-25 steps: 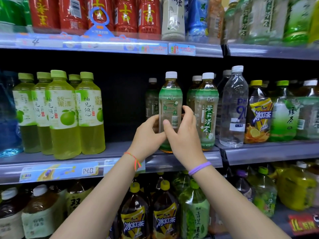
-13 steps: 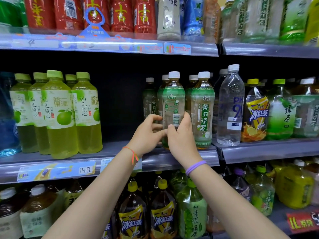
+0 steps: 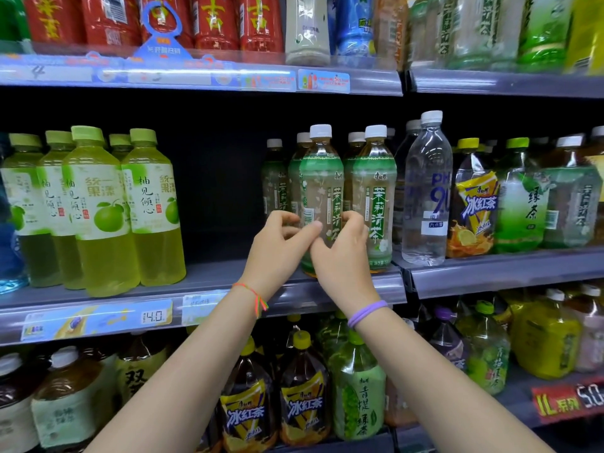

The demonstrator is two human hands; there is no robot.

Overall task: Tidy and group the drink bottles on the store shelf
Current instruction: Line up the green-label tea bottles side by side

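1. The left hand (image 3: 277,246) and right hand (image 3: 341,253) meet around the lower half of a jasmine tea bottle (image 3: 322,191), fingers curled on its sides, thumbs touching in front.
2. The bottle has a white cap, green-and-white label and pale amber drink.
3. It stands upright at the front edge of the middle shelf (image 3: 209,289), cap up, label facing out.
4. A matching bottle (image 3: 376,197) stands just beside it on the right, then a clear water bottle (image 3: 425,191); more of its kind crowd behind.
5. Yellow-green pomelo drinks (image 3: 98,207) stand well apart towards the shelf's left end.
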